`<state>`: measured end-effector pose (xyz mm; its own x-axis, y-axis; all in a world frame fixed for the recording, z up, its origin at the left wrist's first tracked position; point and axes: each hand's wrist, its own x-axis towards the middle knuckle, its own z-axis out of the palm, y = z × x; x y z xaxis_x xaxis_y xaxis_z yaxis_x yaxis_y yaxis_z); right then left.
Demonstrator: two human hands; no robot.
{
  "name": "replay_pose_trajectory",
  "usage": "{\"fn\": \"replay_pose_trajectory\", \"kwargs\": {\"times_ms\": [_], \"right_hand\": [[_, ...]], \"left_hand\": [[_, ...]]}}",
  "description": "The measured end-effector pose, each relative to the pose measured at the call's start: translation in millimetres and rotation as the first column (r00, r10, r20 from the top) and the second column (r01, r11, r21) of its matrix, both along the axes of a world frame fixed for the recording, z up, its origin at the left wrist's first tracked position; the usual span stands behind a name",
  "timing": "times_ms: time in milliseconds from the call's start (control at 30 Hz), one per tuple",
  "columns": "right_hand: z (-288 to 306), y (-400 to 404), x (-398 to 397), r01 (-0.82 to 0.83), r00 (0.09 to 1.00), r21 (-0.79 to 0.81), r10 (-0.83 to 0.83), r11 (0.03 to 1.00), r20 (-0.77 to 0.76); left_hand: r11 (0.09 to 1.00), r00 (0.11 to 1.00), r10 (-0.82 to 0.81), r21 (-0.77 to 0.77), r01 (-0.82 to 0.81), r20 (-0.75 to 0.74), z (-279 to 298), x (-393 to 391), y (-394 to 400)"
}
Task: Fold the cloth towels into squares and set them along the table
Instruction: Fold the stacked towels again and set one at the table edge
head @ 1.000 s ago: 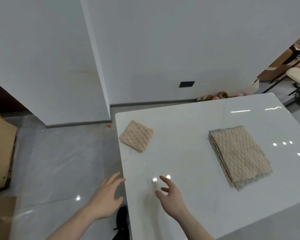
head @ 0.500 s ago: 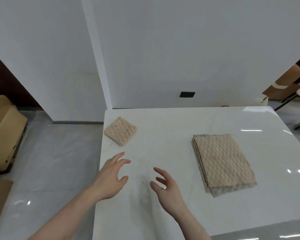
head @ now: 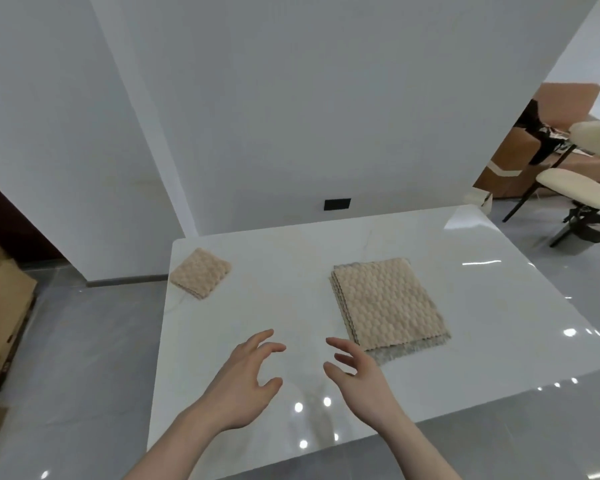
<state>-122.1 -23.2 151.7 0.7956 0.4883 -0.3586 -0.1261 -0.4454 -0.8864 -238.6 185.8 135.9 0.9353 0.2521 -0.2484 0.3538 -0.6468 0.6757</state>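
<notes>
Stack of unfolded towels point(head: 388, 303): beige, quilted texture, several layers, lying flat on the white table point(head: 291, 306), right of centre. Long axis runs near-to-far, tilted slightly so the near end sits further right. Near edge shows a grey fringe of lower layers poking out.

One folded towel point(head: 200, 273): small square, far-left corner of the table, well apart from the stack.

Right hand point(head: 361, 375): empty, fingers spread and loosely curled, palm turned inward. It hovers just beside the stack's near-left corner; fingertips near the edge, contact not apparent. Stack lies to its far right.

Left hand point(head: 246, 379): also empty, fingers splayed, over bare table left of the right hand. Clearly further from the stack, with the right hand between.

Judgement: one towel done, the pile remaining. Next pick looks like the top layer, and the right hand is the nearer one for it. The near-left corner is the closest grip point; peeling only the top sheet off the layers will need a light pinch.

Cardboard box point(head: 0, 306) on the floor far left; chair point(head: 568, 188) beyond the table, right.
</notes>
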Motion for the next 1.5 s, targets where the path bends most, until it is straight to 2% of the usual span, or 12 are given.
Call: {"fn": "replay_pose_trajectory", "kwargs": {"times_ms": [367,567,867,1100,1300,1500], "right_hand": [[11,-46,-24,0.011,0.998,-0.078,-0.006,0.997,0.068],[17,-58,-10,-0.033,0.997,-0.074,0.038,0.997,0.07],[15,-114,63,-0.178,0.977,-0.054,0.183,0.982,0.107],[-9,-215,154,-0.292,0.948,-0.068,0.298,0.954,0.115],[-28,-265,215,-0.308,0.942,-0.102,0.318,0.946,0.105],[-47,-256,255,-0.344,0.922,-0.111,0.358,0.932,0.148]], "left_hand": [[0.997,0.997,0.076,0.006,-0.076,0.003,-8,-57,-8],[0.993,0.993,0.12,0.009,-0.12,0.008,-5,-57,-23],[0.968,0.967,0.249,0.009,-0.25,0.05,-8,0,-109],[0.919,0.919,0.394,-0.027,-0.393,0.013,-30,62,-222],[0.929,0.929,0.369,-0.022,-0.369,0.004,-28,114,-292],[0.94,0.941,0.339,0.045,-0.338,-0.012,-28,159,-290]]}}
